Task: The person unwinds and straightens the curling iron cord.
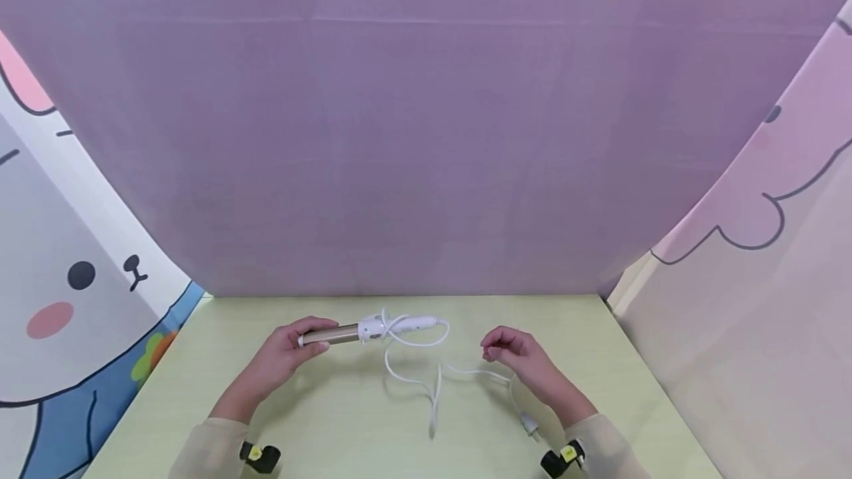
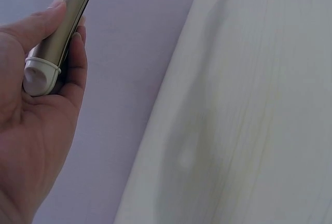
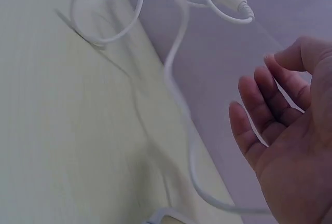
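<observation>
A curling iron with a gold barrel and white handle is held above the table by my left hand. My left thumb and fingers grip the tip end of the gold barrel, as the left wrist view shows up close. White cord loops around the handle and dangles below it. To the right, my right hand hovers with loosely bent fingers and nothing in them. The cord trails past that hand in the right wrist view, and its plug hangs below the right wrist.
The pale wood-grain table lies under both hands. A purple backdrop rises at its far edge. Cartoon-printed panels stand at the left and right. Each wrist wears a small black camera.
</observation>
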Motion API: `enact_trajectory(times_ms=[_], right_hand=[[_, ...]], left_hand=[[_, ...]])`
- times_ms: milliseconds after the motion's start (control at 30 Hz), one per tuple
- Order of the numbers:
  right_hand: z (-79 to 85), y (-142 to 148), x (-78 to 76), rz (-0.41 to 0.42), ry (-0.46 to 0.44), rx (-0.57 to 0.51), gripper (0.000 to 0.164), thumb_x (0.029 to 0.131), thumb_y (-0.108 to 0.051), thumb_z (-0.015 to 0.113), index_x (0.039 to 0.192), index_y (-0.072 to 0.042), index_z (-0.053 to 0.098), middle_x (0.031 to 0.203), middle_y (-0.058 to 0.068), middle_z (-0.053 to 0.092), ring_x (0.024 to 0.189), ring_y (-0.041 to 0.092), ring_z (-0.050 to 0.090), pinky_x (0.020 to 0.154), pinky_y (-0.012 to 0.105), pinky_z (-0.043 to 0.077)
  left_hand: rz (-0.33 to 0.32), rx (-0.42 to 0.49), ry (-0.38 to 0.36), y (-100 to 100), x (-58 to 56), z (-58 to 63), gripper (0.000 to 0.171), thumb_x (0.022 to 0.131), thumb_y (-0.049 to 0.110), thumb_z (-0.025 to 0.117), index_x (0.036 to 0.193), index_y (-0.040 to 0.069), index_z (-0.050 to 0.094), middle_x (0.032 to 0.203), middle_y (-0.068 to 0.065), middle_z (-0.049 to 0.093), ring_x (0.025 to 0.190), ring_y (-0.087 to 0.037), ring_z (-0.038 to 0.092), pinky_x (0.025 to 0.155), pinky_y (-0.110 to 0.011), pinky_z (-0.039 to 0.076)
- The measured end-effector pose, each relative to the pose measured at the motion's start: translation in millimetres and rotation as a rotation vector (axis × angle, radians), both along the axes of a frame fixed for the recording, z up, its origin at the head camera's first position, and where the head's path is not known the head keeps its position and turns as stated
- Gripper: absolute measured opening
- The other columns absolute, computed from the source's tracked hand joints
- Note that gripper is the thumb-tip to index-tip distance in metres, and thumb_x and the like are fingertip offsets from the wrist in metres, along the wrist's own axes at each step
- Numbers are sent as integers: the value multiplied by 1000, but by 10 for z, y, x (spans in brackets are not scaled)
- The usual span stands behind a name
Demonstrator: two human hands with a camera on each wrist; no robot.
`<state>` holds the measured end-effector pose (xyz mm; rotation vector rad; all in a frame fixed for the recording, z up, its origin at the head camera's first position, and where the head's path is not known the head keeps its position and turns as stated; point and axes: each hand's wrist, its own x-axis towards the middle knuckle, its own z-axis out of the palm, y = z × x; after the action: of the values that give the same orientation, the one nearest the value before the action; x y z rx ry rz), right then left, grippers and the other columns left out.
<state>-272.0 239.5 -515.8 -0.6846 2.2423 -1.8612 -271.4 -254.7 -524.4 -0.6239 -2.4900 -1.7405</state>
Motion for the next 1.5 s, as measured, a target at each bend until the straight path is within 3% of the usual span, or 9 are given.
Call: enact_trajectory(times_ms=[133, 233, 367, 600, 767, 1000, 1133, 1300, 1500], right_hand=[[-14, -31, -2, -10, 6, -10, 16, 108, -7, 70, 117, 6, 69, 107, 7, 74, 101, 15, 71, 96, 30, 59], [-31, -85, 14, 1, 3, -29, 21, 107, -6, 72, 117, 12, 66, 106, 1, 74, 99, 12, 71, 94, 30, 59], [-34, -224, 81, 44, 3, -39, 28, 106, -3, 71, 119, 20, 62, 105, 5, 74, 96, 10, 70, 92, 32, 61], [-129, -525, 225, 98, 25, 48, 17, 104, -6, 75, 114, 7, 72, 104, 10, 73, 94, 9, 67, 87, 26, 58], [-257, -692, 279, 49, 36, 86, 12, 103, -8, 77, 111, 1, 74, 102, 9, 74, 92, 9, 66, 83, 23, 56], [-375, -931, 281, -86, 49, 104, 9, 101, -9, 79, 109, -6, 75, 102, 6, 74, 89, 11, 65, 82, 24, 55], [-402, -1102, 284, -128, 115, 84, 16, 100, -11, 82, 113, -4, 74, 106, 9, 73, 94, 18, 68, 86, 29, 57], [-441, -1271, 266, -113, 230, 65, 29, 97, -11, 85, 119, 3, 73, 118, 14, 71, 109, 36, 67, 97, 47, 58], [-495, -1360, 249, -121, 291, 44, 28, 94, -8, 88, 117, 0, 76, 120, 9, 74, 113, 38, 66, 97, 52, 57]], left_hand=[[5, -2, -2, -2, -17, -13, 34, 104, 13, 79, 138, 13, 76, 129, -16, 74, 99, -23, 60, 76, -29, 47], [4, 1, -7, -1, -29, -23, 34, 104, 13, 79, 138, 13, 75, 132, -14, 74, 106, -24, 64, 84, -28, 51], [7, -1, -5, -3, -34, -28, 34, 105, 12, 78, 139, 14, 75, 133, -10, 75, 114, -24, 66, 93, -30, 52], [12, -1, 0, 2, -29, -15, 34, 105, 12, 77, 139, 17, 75, 132, -8, 75, 113, -21, 67, 94, -31, 52], [6, 5, 8, 4, -36, -7, 34, 105, 13, 78, 138, 17, 75, 131, -8, 75, 113, -22, 67, 94, -31, 52], [1, 12, 1, 11, -37, -20, 35, 104, 14, 79, 139, 15, 75, 131, -9, 75, 112, -22, 67, 93, -31, 52], [5, 5, 1, 20, -24, -15, 35, 105, 11, 78, 139, 14, 74, 131, -11, 75, 111, -23, 67, 92, -31, 53], [21, 2, -12, 32, -9, -1, 35, 104, 9, 78, 138, 14, 75, 131, -11, 74, 110, -21, 66, 91, -30, 53], [23, -8, -11, 49, -10, 10, 35, 104, 12, 79, 139, 14, 75, 131, -10, 74, 107, -19, 65, 90, -31, 52]])
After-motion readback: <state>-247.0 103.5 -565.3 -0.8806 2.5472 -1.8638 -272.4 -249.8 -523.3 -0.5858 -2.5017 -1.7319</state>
